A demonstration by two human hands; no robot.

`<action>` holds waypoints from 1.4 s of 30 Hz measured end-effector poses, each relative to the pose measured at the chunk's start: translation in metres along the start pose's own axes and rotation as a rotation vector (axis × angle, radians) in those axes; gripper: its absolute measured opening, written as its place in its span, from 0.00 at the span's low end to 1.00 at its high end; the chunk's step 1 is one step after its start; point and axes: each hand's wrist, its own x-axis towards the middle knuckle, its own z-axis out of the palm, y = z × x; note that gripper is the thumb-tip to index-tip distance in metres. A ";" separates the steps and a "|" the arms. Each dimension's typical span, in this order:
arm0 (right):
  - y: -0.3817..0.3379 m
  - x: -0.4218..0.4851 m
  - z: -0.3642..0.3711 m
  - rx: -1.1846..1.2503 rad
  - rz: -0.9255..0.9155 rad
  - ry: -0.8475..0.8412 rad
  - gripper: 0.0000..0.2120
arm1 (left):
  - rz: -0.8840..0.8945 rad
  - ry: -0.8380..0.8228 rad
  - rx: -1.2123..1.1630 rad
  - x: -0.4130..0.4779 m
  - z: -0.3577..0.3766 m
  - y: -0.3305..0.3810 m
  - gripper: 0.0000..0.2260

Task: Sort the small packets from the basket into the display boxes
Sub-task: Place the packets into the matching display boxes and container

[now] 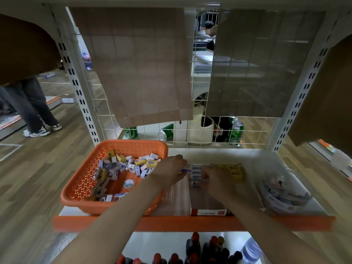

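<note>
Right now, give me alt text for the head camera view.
Both hands, left hand and right hand, place small packets into a display box on a shelf, beside an orange basket of mixed packets.

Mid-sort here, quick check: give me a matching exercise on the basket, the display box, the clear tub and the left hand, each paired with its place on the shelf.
Things:
1. orange basket
2. display box
3. clear tub
4. left hand

Places:
A. right end of the shelf
B. left end of the shelf
C. at the back of the box, pinching a blue-and-white packet
D. middle of the shelf, between basket and tub

Pairs: 1-B, 2-D, 3-A, 4-C
</note>
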 end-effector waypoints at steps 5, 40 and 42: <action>-0.003 0.005 -0.017 0.350 -0.026 -0.045 0.16 | -0.004 0.015 -0.016 0.003 -0.006 0.009 0.12; 0.001 0.000 -0.028 0.426 -0.035 0.065 0.08 | -0.101 -0.020 -0.171 -0.005 -0.004 0.005 0.17; 0.000 0.000 -0.027 0.515 0.010 0.091 0.08 | -0.097 -0.015 -0.168 -0.006 -0.004 0.005 0.17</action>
